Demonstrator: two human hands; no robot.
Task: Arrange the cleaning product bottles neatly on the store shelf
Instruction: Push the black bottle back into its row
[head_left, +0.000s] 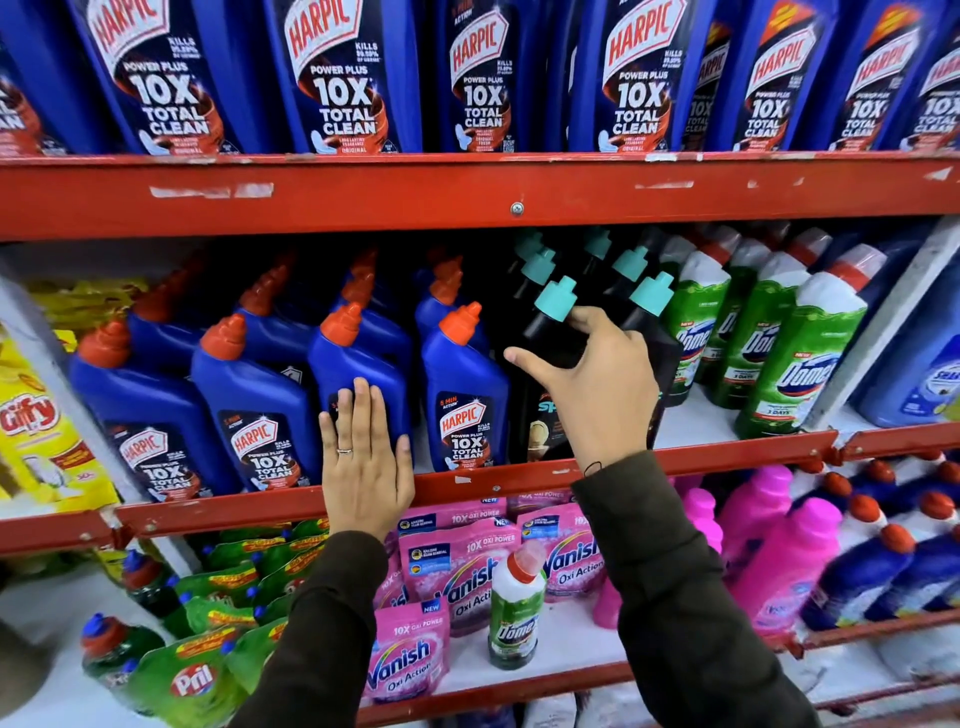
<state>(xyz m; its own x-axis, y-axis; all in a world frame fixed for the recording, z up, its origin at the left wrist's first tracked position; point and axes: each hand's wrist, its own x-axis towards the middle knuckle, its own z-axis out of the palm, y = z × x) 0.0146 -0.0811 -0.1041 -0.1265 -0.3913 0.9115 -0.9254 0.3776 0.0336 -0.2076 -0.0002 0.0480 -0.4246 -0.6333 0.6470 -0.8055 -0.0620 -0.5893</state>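
On the middle red shelf (727, 449) stands a row of blue Harpic bottles with orange caps. My left hand (363, 462) lies flat, fingers together, against the front of one of these blue Harpic bottles (353, 358). To its right is another Harpic bottle (462, 395), then black bottles with teal caps. My right hand (597, 384) is spread over the shoulder of the front black bottle (545, 338). Its fingertips touch the neck just below the teal cap (558, 299), and its thumb sticks out to the left. Neither hand is closed around a bottle.
Green Domex bottles (800, 364) stand right of the black ones. Large Harpic bottles (337, 78) fill the top shelf. Below are Vanish pouches (405, 654), a lone Domex bottle (514, 608), pink bottles (779, 545) and green Pril pouches (192, 675). Yellow packs (36, 415) sit at the left.
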